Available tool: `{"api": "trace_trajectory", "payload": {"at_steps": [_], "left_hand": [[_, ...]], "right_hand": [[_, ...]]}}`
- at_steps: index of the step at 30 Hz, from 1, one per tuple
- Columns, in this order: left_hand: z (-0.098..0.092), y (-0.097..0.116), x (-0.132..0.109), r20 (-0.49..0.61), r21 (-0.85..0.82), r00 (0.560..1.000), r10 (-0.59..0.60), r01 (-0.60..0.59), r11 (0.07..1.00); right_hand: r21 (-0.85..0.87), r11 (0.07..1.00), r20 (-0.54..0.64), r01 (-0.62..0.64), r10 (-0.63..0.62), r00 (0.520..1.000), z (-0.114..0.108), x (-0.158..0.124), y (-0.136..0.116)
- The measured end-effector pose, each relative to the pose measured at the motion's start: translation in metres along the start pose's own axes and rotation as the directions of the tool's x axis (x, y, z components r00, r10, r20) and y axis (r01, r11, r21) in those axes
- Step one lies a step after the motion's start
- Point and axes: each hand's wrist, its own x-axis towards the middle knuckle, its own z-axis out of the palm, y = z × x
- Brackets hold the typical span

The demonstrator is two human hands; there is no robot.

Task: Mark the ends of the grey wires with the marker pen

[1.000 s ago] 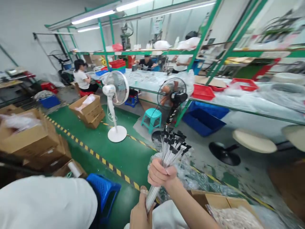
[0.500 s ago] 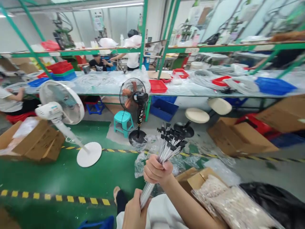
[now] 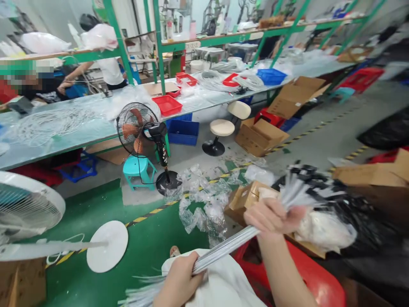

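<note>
- Since the earlier frame, the view has swung right, and the bundle of thin cables (image 3: 226, 250) leans over much further to the right.
- The right hand (image 3: 271, 217) is clenched around the bundle near its black connectors (image 3: 303, 171), which are blurred; the left hand (image 3: 182, 277) grips it lower down, before the person's lap.
- Pale strands (image 3: 143, 291) now show past the left hand, and a red plastic stool (image 3: 316, 275) has come into sight beneath the right forearm.
- Behind runs a long workbench (image 3: 76, 138) with a pale covering; the green floor (image 3: 143, 245) carries black-and-yellow tape (image 3: 156, 211), with crumpled clear plastic (image 3: 206, 207) beside and over it.
- Two pedestal fans — a white one (image 3: 28, 209), cut off by the frame, and a black one (image 3: 155, 131) with orange blades.
- One turquoise stool (image 3: 139, 168) beside the black fan; one blue tray (image 3: 271, 76) on the bench.
- Two co-workers: one in a dark top (image 3: 43, 91), one in a white top (image 3: 110, 72).
</note>
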Motion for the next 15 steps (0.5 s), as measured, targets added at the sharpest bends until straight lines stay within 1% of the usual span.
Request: {"api": "trace_trajectory", "payload": {"at_steps": [1, 3, 5, 6, 9, 10, 13, 14, 15], "left_hand": [[-0.007, -0.012, 0.004, 0.038, 0.046, 0.999, -0.012, 0.010, 0.999], [-0.019, -0.033, 0.015, 0.095, 0.124, 0.995, -0.034, 0.022, 0.992], [-0.031, -0.047, 0.030, 0.144, 0.177, 0.989, -0.027, 0.001, 0.984], [-0.036, -0.050, 0.039, 0.174, 0.205, 0.985, -0.017, -0.019, 0.979], [-0.045, -0.050, 0.070, 0.283, 0.276, 0.959, 0.031, -0.113, 0.954], [-0.046, -0.047, 0.082, 0.322, 0.293, 0.945, 0.051, -0.151, 0.944], [-0.045, -0.032, 0.123, 0.419, 0.332, 0.902, 0.101, -0.256, 0.908], [-0.044, -0.025, 0.137, 0.444, 0.345, 0.889, 0.111, -0.285, 0.894], [-0.043, -0.018, 0.151, 0.466, 0.358, 0.877, 0.120, -0.311, 0.881]], "right_hand": [[-0.069, 0.996, -0.052, 0.064, -0.068, 0.996, 0.002, -0.008, -0.011], [-0.203, 0.963, -0.159, 0.179, -0.213, 0.964, 0.008, -0.025, -0.031], [-0.341, 0.904, -0.232, 0.260, -0.348, 0.908, 0.016, -0.041, -0.044], [-0.408, 0.869, -0.279, 0.279, -0.409, 0.869, 0.020, -0.048, -0.048], [-0.599, 0.745, -0.399, 0.295, -0.597, 0.696, 0.026, -0.066, -0.058], [-0.650, 0.702, -0.421, 0.291, -0.651, 0.632, 0.026, -0.072, -0.061], [-0.755, 0.591, -0.431, 0.284, -0.774, 0.464, 0.024, -0.087, -0.075], [-0.778, 0.565, -0.447, 0.274, -0.805, 0.390, 0.023, -0.091, -0.081], [-0.801, 0.540, -0.463, 0.256, -0.832, 0.305, 0.021, -0.095, -0.089]]}}
